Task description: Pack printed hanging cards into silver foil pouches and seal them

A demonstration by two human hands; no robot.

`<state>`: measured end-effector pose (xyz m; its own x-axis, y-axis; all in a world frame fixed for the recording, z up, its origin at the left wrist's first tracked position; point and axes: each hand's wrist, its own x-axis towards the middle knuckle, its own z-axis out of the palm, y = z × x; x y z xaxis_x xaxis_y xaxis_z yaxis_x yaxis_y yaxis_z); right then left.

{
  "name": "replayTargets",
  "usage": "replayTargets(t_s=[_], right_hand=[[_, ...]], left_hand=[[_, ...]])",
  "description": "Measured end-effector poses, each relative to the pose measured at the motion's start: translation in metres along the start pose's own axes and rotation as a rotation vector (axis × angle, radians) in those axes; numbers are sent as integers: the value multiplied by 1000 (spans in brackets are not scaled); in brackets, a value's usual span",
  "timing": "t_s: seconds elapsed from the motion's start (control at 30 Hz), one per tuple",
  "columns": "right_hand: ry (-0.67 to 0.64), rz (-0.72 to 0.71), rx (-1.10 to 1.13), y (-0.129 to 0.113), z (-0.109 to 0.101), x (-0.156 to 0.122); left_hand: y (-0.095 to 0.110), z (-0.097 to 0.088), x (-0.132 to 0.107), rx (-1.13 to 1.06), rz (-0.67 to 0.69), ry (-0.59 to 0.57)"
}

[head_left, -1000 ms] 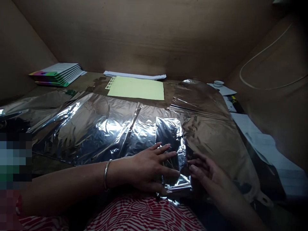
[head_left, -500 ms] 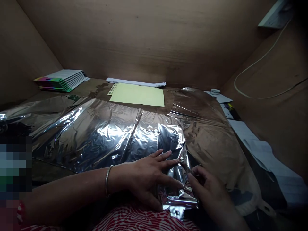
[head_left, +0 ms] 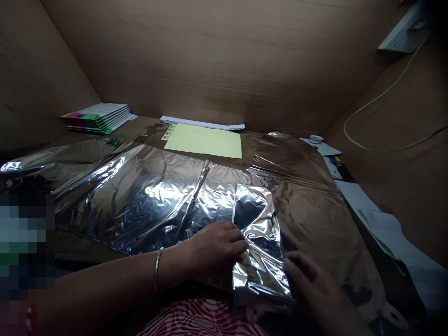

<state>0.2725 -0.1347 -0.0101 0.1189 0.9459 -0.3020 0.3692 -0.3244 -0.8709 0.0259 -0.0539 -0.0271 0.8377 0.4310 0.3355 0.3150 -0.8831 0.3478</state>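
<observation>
A narrow, creased piece of silver foil [head_left: 257, 210] lies in front of me on top of a larger shiny film sheet [head_left: 164, 186]. Whether the piece is a flat sheet or a bag, I cannot tell. My left hand [head_left: 220, 242], with a metal bangle [head_left: 157, 270] at the wrist, is closed with curled fingers at its left edge. At the opposite edge, my right hand [head_left: 311, 277] holds the foil between thumb and forefinger. The foil's near end is tilted up by my lap, over a red-and-white patterned garment [head_left: 203, 319].
Folded colourful booklets [head_left: 100, 119] are stacked at the back left. A pale yellow sheet [head_left: 205, 141] lies at the back middle. White papers [head_left: 371, 217] line the right side, below a cable [head_left: 364, 105] and a socket strip [head_left: 402, 35]. Wooden walls [head_left: 224, 60] enclose the table.
My left hand has gone from spread flat across the foil to curled at its left edge. The foil's crumpled right side looks smoother, and its near end has risen slightly.
</observation>
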Motion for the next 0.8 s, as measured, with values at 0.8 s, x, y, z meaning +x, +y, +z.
replayTargets(t_s=[0.8], right_hand=[[229,-481,-534,34,18,16]], left_hand=[[4,-1,12,-205,-590,65]])
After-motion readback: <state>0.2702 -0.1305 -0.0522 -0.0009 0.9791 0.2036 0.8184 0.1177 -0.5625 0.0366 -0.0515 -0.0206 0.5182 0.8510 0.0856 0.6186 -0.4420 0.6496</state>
